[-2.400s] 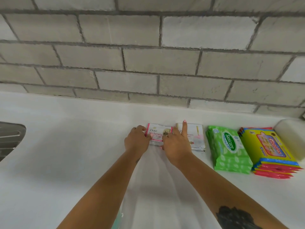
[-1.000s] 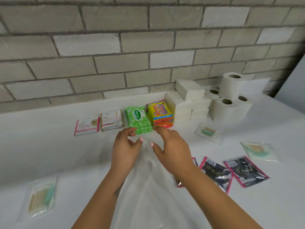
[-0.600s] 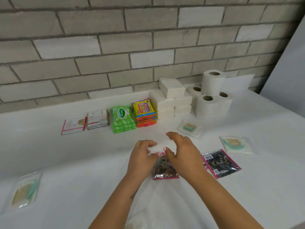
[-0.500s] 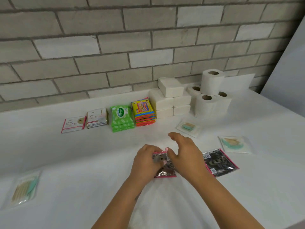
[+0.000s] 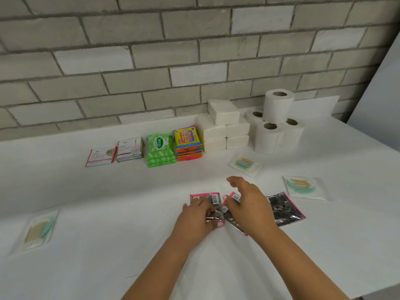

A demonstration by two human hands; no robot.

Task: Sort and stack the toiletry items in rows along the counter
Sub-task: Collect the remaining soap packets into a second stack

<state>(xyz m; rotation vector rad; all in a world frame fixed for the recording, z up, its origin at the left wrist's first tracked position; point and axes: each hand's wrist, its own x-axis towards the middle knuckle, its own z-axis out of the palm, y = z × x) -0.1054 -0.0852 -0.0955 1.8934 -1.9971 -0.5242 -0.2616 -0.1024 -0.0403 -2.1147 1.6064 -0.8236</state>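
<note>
A row stands along the wall: a pink-edged Dove sachet (image 5: 100, 156), a Dove sachet stack (image 5: 129, 149), green Sanicare wipes (image 5: 160, 150), yellow-red packs (image 5: 188, 144), white tissue packs (image 5: 223, 126) and toilet rolls (image 5: 278, 122). Nearer me, my left hand (image 5: 198, 219) grips a dark foil sachet with pink edges (image 5: 213, 200). My right hand (image 5: 249, 207) curls over a second foil sachet (image 5: 234, 223) beside it, thumb on its corner. A third foil sachet (image 5: 285, 210) lies flat just right of that hand.
Three clear packets of picks lie loose on the white counter (image 5: 108, 213): one (image 5: 244, 164) before the toilet rolls, one (image 5: 305, 187) at the right, one (image 5: 39, 231) at the far left. The brick wall (image 5: 173, 61) backs the counter, which ends at the right.
Both hands left the Dove sachets at the wall and came back to the front. My left hand took hold of one foil sachet; my right hand came down on the second.
</note>
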